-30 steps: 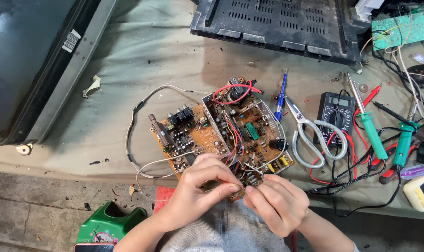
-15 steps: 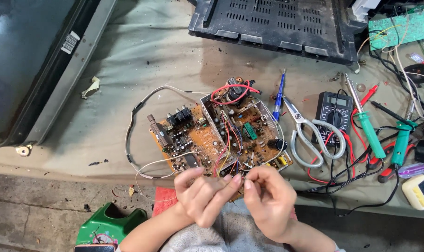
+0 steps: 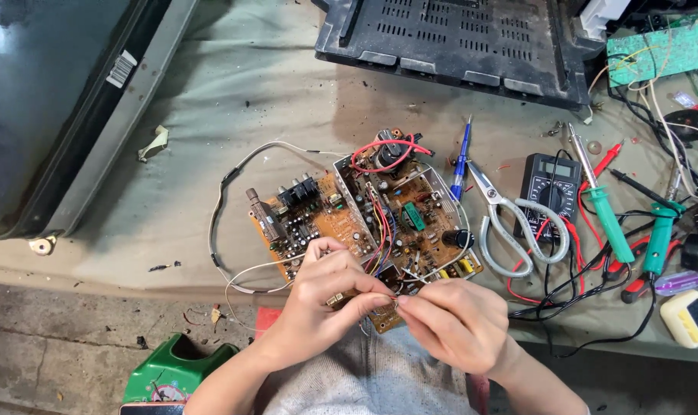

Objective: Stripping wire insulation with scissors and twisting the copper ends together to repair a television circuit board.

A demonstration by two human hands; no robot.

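Both hands meet at the near edge of the orange circuit board on the cloth-covered bench. The left hand and right hand have fingertips pinched together on something tiny — a thin lead or wire, likely — too small to identify. Fine, steady fingerwork is what this step demands — scissors and multimeter lie untouched.

At the centre of the frame the circuit board is orange-brown, dotted with black parts, a green block and looped red wire, on a tabletop covered in dull grey-green cloth. To its right lie grey-handled scissors, a black multimeter, a blue screwdriver and green-handled tools. A green board sits upper right, and a green stool, possibly plastic, lower left.
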